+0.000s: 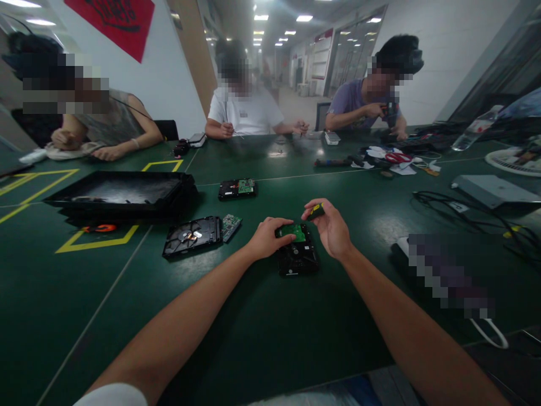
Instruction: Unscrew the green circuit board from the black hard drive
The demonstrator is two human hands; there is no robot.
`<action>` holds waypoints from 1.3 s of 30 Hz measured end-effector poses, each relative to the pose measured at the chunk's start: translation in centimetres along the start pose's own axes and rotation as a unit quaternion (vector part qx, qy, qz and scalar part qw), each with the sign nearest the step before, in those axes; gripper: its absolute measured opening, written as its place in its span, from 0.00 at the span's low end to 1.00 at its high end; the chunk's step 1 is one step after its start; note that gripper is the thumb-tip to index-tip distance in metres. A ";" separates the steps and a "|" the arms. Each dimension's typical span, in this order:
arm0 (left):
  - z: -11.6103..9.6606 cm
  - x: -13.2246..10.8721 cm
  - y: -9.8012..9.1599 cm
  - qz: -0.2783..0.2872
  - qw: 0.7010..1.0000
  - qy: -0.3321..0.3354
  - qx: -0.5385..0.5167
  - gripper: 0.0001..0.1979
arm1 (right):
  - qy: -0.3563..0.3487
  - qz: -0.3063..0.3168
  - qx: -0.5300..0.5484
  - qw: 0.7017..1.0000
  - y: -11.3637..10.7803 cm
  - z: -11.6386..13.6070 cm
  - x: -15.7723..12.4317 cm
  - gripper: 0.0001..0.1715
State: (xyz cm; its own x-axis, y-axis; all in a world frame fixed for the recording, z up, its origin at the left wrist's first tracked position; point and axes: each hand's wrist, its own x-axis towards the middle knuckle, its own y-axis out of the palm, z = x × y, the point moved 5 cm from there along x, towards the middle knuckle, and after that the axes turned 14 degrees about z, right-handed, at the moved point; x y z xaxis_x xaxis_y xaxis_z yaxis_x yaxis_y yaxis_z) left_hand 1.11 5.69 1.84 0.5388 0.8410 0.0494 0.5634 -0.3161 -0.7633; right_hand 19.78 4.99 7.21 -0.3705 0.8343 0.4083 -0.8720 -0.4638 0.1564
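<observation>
head view: hard drive [298, 260] lies flat on the green table [253, 338] just before the person, with a green circuit board [295, 231] on top. left hand [265, 238] has its fingers curled onto the board's left edge; pinching or only pressing cannot be told. right hand [333, 230] is closed round a small yellow-and-black tool [316, 211], just above the drive. risks judged: tool slipping and scoring the board; drive sliding on the smooth table; board flexing under finger pressure
</observation>
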 end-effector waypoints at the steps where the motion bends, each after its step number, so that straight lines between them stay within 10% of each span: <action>1: -0.1 0.0 0.0 0.000 1.000 0.001 0.000 0.26 | 0.002 0.003 -0.004 1.000 0.0 0.0 0.0 0.21; 39: -0.4 -0.2 -0.2 -0.002 1.000 0.003 -0.003 0.25 | 0.008 0.017 -0.023 1.000 0.2 0.4 -0.3 0.19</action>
State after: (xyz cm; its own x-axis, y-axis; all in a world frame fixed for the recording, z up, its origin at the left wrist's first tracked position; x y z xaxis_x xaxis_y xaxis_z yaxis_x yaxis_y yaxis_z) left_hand 1.13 5.40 2.28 0.5403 0.8396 0.0557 0.5691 -0.3159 -0.7592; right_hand 19.79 4.56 7.48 -0.4056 0.8226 0.3984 -0.8720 -0.4789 0.1011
